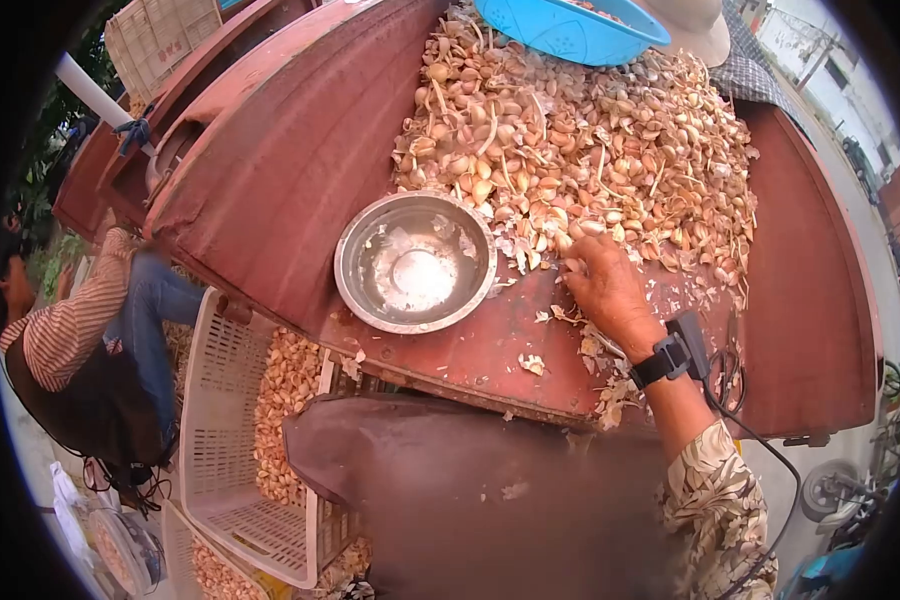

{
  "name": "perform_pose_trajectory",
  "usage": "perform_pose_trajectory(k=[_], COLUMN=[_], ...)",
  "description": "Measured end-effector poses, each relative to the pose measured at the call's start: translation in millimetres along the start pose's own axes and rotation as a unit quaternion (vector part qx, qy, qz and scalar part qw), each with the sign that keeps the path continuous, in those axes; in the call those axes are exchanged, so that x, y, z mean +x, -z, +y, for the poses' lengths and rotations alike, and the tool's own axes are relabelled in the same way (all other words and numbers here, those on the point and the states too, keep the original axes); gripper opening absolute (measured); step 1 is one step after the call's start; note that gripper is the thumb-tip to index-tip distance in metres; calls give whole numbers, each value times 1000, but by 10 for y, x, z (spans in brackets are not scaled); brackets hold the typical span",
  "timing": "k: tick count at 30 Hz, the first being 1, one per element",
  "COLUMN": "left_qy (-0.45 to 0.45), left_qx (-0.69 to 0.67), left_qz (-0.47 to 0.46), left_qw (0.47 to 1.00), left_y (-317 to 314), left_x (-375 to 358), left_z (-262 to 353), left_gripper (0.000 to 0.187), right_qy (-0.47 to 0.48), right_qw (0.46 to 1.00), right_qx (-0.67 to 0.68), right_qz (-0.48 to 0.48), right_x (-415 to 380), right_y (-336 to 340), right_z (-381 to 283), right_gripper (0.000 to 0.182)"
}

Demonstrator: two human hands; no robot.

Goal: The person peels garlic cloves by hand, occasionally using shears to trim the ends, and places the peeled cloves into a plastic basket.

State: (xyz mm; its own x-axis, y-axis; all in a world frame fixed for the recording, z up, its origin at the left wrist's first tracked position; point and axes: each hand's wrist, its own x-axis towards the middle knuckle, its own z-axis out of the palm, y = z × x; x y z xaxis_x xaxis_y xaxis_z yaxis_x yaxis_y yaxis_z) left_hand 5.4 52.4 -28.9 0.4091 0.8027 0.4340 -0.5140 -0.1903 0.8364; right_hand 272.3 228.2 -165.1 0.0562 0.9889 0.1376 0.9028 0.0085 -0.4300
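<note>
My right hand (pixel 607 290), with a black band on the wrist, is at the near edge of a big heap of garlic cloves (pixel 570 150). Its fingers are curled and pressed together against the loose cloves; what lies between the fingertips is hidden. To the left of this hand a round metal bowl (pixel 350 262) rests on the red metal bed (pixel 470 365), with a few pale papery skins inside. Loose garlic skins (pixel 532 364) are scattered around the hand. My left hand is out of view.
Below the bed's left edge stands a white plastic crate (pixel 215 420) with garlic cloves. A blue basin (pixel 560 35) sits on top of the heap. Another person (pixel 80 330) in a striped sleeve sits at the left. A black cable (pixel 760 440) hangs by my right wrist.
</note>
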Motion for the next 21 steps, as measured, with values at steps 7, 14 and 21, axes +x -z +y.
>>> perform_pose_trajectory(k=[7, 14, 21], left_qy=[84, 13, -58], left_qx=[762, 459, 190], left_qz=[97, -68, -23], left_qw=[635, 886, 980], left_y=[715, 129, -57], left_x=[-142, 123, -13], left_z=[-230, -683, -507], left_gripper=[45, 48, 19], right_qy=[-184, -188, -189], right_qw=[816, 700, 683], right_qx=[536, 618, 670], right_qz=[-112, -305, -220], right_x=[-568, -1363, -1619], right_y=[364, 713, 1094], right_z=[-87, -717, -557], right_gripper=[23, 35, 36])
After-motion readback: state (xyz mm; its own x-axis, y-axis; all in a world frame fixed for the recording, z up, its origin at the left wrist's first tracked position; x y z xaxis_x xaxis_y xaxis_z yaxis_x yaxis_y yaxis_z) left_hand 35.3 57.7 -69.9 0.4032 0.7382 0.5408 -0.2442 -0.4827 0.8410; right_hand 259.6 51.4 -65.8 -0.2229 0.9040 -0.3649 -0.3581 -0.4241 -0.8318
